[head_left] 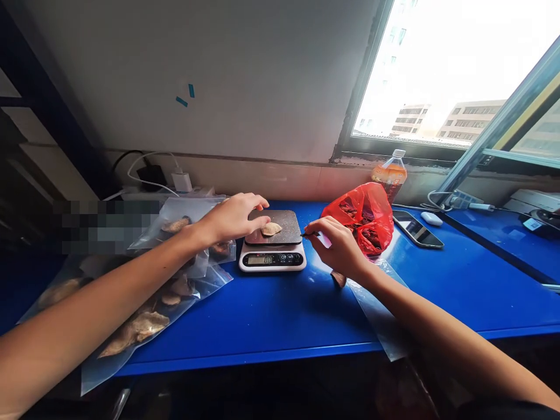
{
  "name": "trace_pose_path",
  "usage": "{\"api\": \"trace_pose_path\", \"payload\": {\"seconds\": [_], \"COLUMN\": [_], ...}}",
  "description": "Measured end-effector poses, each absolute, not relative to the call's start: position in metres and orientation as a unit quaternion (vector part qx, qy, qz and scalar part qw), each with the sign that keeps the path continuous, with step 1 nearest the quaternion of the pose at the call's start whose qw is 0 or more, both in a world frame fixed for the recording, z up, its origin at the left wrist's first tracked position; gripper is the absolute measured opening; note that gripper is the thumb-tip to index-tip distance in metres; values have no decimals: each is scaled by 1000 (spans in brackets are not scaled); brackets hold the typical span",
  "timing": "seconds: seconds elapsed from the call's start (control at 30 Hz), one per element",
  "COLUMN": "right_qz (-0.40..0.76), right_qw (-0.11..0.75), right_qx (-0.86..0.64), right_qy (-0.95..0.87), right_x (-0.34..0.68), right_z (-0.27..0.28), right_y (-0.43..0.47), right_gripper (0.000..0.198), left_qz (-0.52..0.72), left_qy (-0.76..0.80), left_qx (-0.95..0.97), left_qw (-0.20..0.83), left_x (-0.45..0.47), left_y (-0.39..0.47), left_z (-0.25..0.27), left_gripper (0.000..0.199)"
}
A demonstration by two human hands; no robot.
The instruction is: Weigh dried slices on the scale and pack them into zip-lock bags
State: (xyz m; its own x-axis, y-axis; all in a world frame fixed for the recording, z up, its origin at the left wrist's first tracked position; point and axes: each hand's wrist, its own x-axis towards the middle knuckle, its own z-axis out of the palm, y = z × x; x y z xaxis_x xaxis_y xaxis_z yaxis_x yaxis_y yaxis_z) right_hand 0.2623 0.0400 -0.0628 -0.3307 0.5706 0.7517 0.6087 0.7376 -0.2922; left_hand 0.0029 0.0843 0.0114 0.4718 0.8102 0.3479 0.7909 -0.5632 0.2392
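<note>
A small kitchen scale [273,256] stands on the blue table, its display lit. On its dark weighing plate [286,220] lies one pale dried slice [271,229]. My left hand [234,217] hovers over the plate's left side, thumb and fingers apart, the thumb tip close to the slice. At the plate's right edge, my right hand [335,239] pinches a small dark dried piece [311,234], too small to identify. Below that hand, a brownish dried slice [338,279] rests on the table. Behind it sits a red plastic bag [380,219] holding dark dried pieces.
Clear zip bags [144,326] with dried slices cover the left side, partly beneath my left forearm. A flat clear bag [385,315] hangs over the front edge under my right forearm. A bottle [391,174], phone [417,228] and white earbud case [431,219] stand right. A charger [181,179] is back left.
</note>
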Motion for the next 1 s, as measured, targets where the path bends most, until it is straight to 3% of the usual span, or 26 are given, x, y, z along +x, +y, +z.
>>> {"api": "trace_pose_path", "payload": {"seconds": [0.17, 0.33, 0.53, 0.67, 0.73, 0.8, 0.87, 0.93, 1.0], "right_qz": [-48, -105, -11, -31, -58, -49, 18, 89, 120], "right_qw": [473, 455, 350, 396, 404, 353, 230, 111, 53], "right_qx": [-392, -388, -355, -353, -366, -392, -418, -435, -439], "right_qy": [-788, -795, -867, -847, -836, -848, -878, -889, -889], "right_x": [266, 250, 240, 252, 267, 287, 308, 324, 331], "right_z": [-62, -58, -66, -55, -41, -28, -20, -20, -25], "right_y": [50, 63, 65, 62, 57, 50, 41, 34, 29], "right_gripper": [17, 14, 24, 35, 32, 22, 12, 20, 30], "left_qz": [362, 288, 262, 259, 252, 236, 221, 209, 192], "left_qy": [490, 506, 503, 499, 503, 503, 493, 485, 484], "left_qx": [791, 813, 823, 827, 827, 832, 842, 849, 853], "left_qw": [60, -3, 3, 4, 9, 10, 5, -5, -14], "left_x": [-28, -49, -55, -54, -54, -53, -53, -53, -53], "left_y": [74, 59, 56, 54, 53, 52, 53, 54, 55], "left_z": [32, 16, 3, 5, 4, 3, 0, -2, -4], "left_gripper": [35, 29, 26, 26, 28, 29, 29, 29, 29]}}
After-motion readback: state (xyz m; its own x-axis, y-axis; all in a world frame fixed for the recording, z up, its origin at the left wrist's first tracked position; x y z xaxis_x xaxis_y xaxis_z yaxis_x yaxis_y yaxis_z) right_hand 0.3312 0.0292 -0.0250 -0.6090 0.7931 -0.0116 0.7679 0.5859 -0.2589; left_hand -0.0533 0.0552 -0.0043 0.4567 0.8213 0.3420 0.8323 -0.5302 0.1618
